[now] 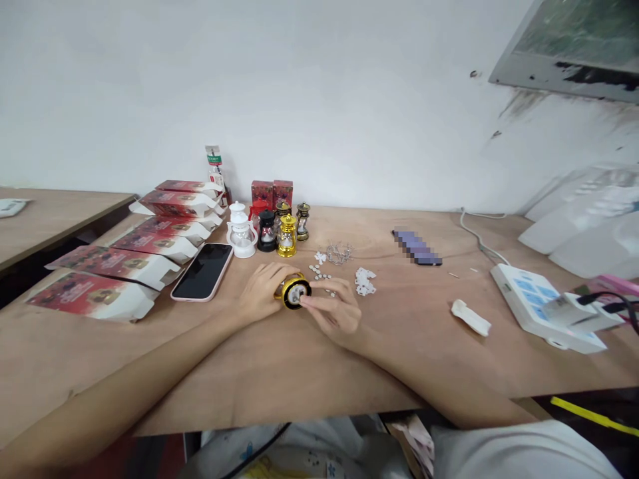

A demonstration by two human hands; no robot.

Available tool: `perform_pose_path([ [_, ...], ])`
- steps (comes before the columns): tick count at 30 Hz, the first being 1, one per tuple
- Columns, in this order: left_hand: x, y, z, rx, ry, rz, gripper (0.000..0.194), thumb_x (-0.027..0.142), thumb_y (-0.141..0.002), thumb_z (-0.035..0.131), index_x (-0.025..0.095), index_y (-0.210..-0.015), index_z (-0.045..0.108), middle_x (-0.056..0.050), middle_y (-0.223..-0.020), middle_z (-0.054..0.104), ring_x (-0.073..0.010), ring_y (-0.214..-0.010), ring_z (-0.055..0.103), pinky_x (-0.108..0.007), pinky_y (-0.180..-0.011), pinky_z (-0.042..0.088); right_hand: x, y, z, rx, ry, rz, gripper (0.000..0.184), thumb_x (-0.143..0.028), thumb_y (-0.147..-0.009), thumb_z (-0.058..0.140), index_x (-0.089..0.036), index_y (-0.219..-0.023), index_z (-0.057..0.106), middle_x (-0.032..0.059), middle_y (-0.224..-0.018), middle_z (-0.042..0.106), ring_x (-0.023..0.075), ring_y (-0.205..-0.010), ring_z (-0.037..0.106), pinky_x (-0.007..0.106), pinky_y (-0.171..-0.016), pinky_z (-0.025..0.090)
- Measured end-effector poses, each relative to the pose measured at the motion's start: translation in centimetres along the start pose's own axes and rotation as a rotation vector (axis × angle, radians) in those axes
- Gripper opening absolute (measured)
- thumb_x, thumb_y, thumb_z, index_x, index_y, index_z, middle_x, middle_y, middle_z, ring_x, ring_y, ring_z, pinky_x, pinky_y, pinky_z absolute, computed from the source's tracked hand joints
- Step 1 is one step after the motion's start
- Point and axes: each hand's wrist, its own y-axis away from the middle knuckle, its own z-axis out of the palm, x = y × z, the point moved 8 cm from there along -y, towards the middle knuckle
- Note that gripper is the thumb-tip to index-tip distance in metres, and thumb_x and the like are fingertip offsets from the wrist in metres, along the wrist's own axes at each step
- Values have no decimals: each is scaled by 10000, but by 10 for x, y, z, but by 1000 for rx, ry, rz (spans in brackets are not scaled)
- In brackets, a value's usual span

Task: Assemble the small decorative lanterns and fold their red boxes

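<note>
My left hand [266,291] is wrapped round a small gold lantern [288,287], tipped so that its round base with a black rim and white centre faces me. At that base, the thumb and forefinger of my right hand [335,307] are pinched together against the white centre. What they pinch, if anything, is too small to make out. Just beyond my hands lie several small round white pieces [319,273], a heap of bent metal wires [340,252] and a cluster of flat white plastic parts [365,281].
Several upright mini lanterns [287,236] stand behind my left hand, before small red boxes [272,191]. Opened red cartons [134,263] and a pink-edged phone [204,271] lie left. Another phone [417,247], a crumpled white scrap [470,318] and a power strip [542,306] lie right.
</note>
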Motion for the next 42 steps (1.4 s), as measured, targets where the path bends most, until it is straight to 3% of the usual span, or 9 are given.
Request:
perform_pose_path([
  [8, -1, 1, 2, 7, 0, -17, 364, 161, -756, 515, 204, -1118, 510, -64, -1088, 641, -223, -1008, 587, -341, -827, 425, 3, 3, 11, -83, 78, -61, 293, -62, -822, 607, -215, -1069, 582, 9, -833, 730, 166, -963, 650, 343, -893, 448],
  [13, -6, 1, 0, -7, 22, -59, 421, 133, -696, 519, 199, -1112, 511, -63, -1101, 635, -232, -1017, 590, -348, -837, 445, 34, 4, 0, -46, 129, 97, 226, -108, -846, 587, -225, -1039, 576, 16, -874, 724, 165, -887, 640, 333, -822, 442],
  [16, -6, 1, -1, -21, 25, -77, 445, 113, -670, 516, 187, -1108, 516, -67, -1097, 637, -237, -1020, 590, -350, -840, 453, 66, 16, 11, -204, 218, 241, 135, -144, -878, 535, -208, -987, 582, 35, -893, 729, 195, -861, 629, 350, -784, 415],
  [19, -7, 0, 0, -35, 18, -89, 439, 118, -670, 512, 196, -1102, 516, -62, -1101, 635, -238, -1024, 587, -355, -848, 452, 88, 32, 28, -404, 227, 329, 199, -145, -867, 522, -189, -1057, 561, 50, -887, 734, 229, -914, 613, 361, -776, 401],
  [22, -7, 1, 2, -41, 19, -80, 435, 133, -680, 510, 196, -1111, 511, -69, -1110, 630, -242, -1035, 581, -365, -864, 446, 91, 41, 41, -527, 228, 294, 280, -114, -834, 536, -182, -1106, 550, 56, -892, 732, 245, -967, 593, 369, -789, 398],
  [25, -7, 1, 2, -40, 19, -74, 431, 135, -682, 509, 203, -1107, 512, -67, -1097, 633, -244, -1030, 582, -371, -867, 443, 87, 44, 47, -568, 234, 227, 290, -76, -827, 529, -186, -1093, 566, 51, -861, 729, 239, -955, 587, 363, -785, 401],
  [34, -6, 1, 2, -39, 12, -55, 424, 132, -689, 513, 201, -1108, 505, -70, -1102, 633, -240, -1032, 583, -365, -848, 443, 82, 51, 54, -675, 266, 84, 302, -38, -877, 399, -132, -1095, 587, 72, -748, 669, 191, -705, 577, 297, -659, 417],
  [38, -6, 1, 2, -47, 12, -48, 415, 139, -704, 514, 194, -1115, 502, -76, -1112, 629, -240, -1044, 580, -364, -847, 439, 74, 46, 51, -618, 232, 10, 273, -65, -905, 353, -135, -992, 602, 59, -692, 642, 175, -668, 583, 287, -637, 437],
  [42, -6, 1, 2, -38, 5, -49, 416, 135, -700, 518, 194, -1111, 507, -71, -1095, 633, -240, -1029, 585, -363, -843, 438, 66, 28, 32, -392, 128, 77, 197, -109, -913, 406, -180, -952, 586, 39, -740, 667, 153, -679, 623, 277, -640, 489],
])
